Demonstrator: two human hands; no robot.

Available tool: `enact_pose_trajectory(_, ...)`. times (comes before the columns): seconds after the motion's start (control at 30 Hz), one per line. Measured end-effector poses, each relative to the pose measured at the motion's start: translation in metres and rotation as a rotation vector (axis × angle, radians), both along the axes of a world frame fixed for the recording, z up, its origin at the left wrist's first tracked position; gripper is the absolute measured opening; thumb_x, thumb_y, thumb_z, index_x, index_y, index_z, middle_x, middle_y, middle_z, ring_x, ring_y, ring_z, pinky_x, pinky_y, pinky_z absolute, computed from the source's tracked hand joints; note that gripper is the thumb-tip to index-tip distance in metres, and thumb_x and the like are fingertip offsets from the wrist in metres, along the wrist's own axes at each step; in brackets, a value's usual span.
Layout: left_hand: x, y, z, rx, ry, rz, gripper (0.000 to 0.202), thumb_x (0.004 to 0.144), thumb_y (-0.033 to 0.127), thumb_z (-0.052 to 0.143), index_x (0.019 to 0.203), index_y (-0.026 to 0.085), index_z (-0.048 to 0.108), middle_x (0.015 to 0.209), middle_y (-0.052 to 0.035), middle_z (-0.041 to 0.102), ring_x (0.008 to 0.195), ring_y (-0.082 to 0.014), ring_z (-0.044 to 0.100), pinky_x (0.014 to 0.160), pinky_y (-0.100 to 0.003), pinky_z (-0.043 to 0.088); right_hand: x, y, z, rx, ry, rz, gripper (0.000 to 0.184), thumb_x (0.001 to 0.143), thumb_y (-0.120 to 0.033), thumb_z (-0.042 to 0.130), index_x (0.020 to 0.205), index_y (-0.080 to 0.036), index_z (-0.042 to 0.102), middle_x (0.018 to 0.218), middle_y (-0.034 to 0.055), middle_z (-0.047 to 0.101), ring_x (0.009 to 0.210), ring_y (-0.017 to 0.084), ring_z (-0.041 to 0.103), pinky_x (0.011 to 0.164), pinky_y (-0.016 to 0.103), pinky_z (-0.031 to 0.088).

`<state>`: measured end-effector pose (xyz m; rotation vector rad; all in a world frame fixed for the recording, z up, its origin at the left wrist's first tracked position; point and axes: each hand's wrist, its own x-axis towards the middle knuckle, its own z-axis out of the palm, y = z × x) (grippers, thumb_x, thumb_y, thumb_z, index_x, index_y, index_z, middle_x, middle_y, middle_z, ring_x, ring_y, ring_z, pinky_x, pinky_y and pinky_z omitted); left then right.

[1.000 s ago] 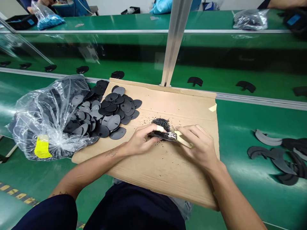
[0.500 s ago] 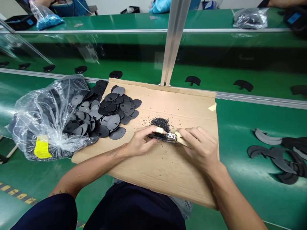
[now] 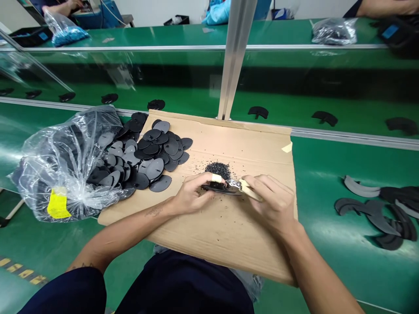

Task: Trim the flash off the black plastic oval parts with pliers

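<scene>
My left hand (image 3: 194, 192) grips a black oval plastic disc (image 3: 221, 188) by its left side, with tape wrapped around the index finger. My right hand (image 3: 273, 198) is closed around the pale yellow handles of a pair of cutting pliers (image 3: 250, 189). The metal jaws lie at the top of the disc, close to my left fingertip; whether they touch it I cannot tell. Just behind the disc is a small heap of black plastic clippings (image 3: 218, 169). Both hands are above a cardboard sheet (image 3: 209, 235).
Loose black discs (image 3: 163, 146) are piled at the cardboard's left, spilling from a clear plastic bag (image 3: 68, 161). Curved black parts (image 3: 376, 213) lie on the green bench at right. A metal post (image 3: 234, 65) rises behind. More black parts (image 3: 258, 112) sit along the belt. Co-workers' arms show beyond.
The plier jaws have tilted and moved slightly up along the disc. Black parts on the right of the belt appear shifted a little left; the view has also moved slightly.
</scene>
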<state>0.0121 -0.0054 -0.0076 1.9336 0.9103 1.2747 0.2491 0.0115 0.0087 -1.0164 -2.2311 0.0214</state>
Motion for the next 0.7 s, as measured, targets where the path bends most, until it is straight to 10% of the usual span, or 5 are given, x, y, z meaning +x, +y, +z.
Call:
enact_pose_trajectory(0.4,0.001,0.004,0.005,0.102,0.082,0.039,0.017,0.092,0.024,0.070,0.107,0.017,0.071,0.091,-0.0070,0.074,0.083,-0.0158,0.068,0.075,-0.028,0.055,-0.008,0.002,0.009,-0.464,0.414,0.188,0.016,0.090,-0.020,0.065,0.106,-0.021,0.066,0.098,0.0064,0.073,0.085,0.019,0.068,0.070,0.031,0.054)
enact_pose_trajectory(0.7,0.001,0.005,0.003,0.164,0.128,0.061,0.019,0.095,0.029,0.068,0.111,0.018,0.071,0.089,-0.0064,0.074,0.078,-0.0150,0.065,0.072,-0.030,0.051,-0.016,-0.007,0.002,-0.081,0.258,0.249,0.014,0.093,-0.014,0.060,0.105,-0.021,0.060,0.087,0.0059,0.070,0.073,0.017,0.060,0.067,0.032,0.046)
